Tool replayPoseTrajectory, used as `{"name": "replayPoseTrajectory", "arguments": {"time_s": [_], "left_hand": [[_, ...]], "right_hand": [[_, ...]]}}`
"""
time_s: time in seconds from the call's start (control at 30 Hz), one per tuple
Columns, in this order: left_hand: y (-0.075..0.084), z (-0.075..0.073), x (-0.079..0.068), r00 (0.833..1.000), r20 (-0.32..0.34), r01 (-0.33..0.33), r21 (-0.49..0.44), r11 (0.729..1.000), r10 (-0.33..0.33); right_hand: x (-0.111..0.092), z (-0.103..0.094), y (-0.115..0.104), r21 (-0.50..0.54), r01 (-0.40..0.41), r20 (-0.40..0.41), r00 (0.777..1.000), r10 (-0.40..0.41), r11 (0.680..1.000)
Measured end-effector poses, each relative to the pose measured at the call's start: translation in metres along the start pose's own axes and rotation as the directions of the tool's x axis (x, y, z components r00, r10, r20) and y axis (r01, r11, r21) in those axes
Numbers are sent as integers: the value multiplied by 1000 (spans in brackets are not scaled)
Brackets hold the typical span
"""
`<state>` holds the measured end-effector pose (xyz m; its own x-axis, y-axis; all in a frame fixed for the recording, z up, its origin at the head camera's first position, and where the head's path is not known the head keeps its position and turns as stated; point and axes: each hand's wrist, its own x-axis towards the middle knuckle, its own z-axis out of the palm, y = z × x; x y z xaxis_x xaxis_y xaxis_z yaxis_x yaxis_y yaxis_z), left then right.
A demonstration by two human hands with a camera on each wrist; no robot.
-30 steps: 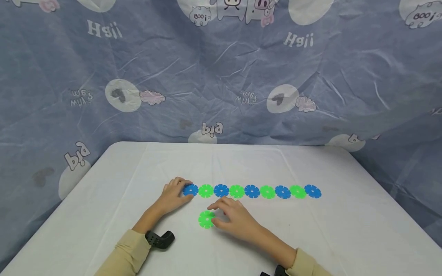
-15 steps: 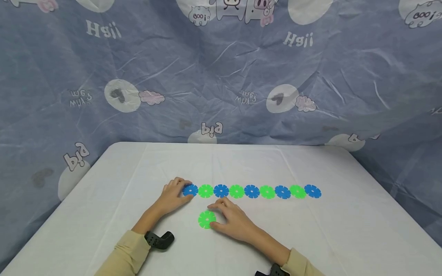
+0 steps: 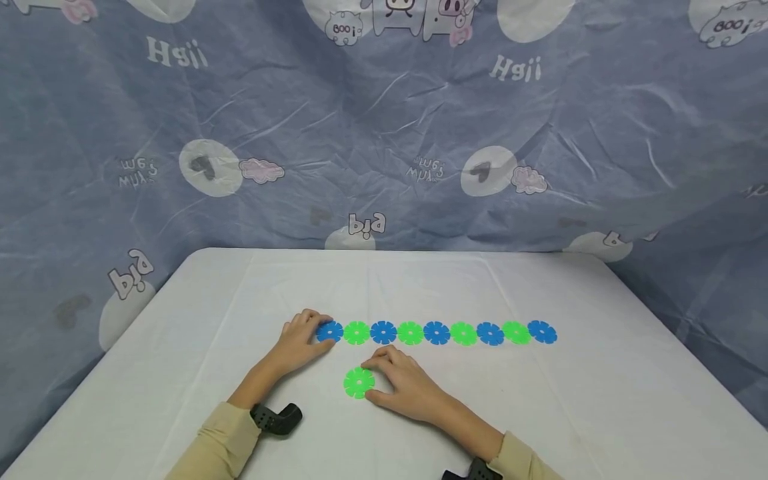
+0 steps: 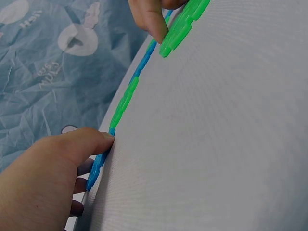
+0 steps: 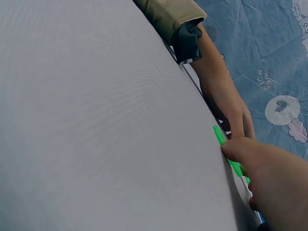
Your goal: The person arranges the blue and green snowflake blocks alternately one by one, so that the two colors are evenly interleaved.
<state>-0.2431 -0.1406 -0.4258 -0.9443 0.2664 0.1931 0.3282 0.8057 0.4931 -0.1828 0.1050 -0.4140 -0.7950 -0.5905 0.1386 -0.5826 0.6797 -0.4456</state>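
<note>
My left hand (image 3: 299,345) pinches the leftmost blue slotted building disc (image 3: 333,327) between thumb and fingers. This disc lies flat at the left end of a row of blue and green discs. In the left wrist view the thumb sits on the near edge of the blue disc (image 4: 96,167), with fingers beyond it. Nearer the person, my right hand (image 3: 409,388) pinches a separate green slotted building disc (image 3: 352,383), thumb and index finger at its right edge. In the right wrist view the thumb partly covers that green disc (image 5: 235,166).
The row runs rightward with alternating colours, its neighbouring discs edge to edge, to a blue disc (image 3: 537,328) at the right end. A white cloth covers the table (image 3: 600,400). Behind it hangs a printed blue-grey curtain (image 3: 384,133).
The right hand has shifted slightly left, and its thumb and index finger have closed onto the edge of the green disc. The left hand stays on the blue disc.
</note>
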Motion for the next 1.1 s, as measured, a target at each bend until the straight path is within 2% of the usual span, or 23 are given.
{"name": "replayPoseTrajectory", "arguments": {"time_s": [0.37,0.63,0.77,0.93,1.1], "left_hand": [[0,0,0,1000,2,2,-13,1000,-2],[0,0,0,1000,-2,0,-7,1000,0],[0,-1,0,1000,-7,-5,-5,1000,5],[1,-1,-1,1000,-4,-1,-8,1000,1],[-1,0,-1,1000,-7,-6,-3,1000,6]], "right_hand": [[1,-1,-3,114,-24,-21,999,26,993],[1,1,-2,116,-20,-43,999,26,993],[2,0,-3,149,-17,-49,999,24,989],[1,-5,-3,191,-44,3,999,45,980],[0,-13,2,322,-45,93,996,16,946]]}}
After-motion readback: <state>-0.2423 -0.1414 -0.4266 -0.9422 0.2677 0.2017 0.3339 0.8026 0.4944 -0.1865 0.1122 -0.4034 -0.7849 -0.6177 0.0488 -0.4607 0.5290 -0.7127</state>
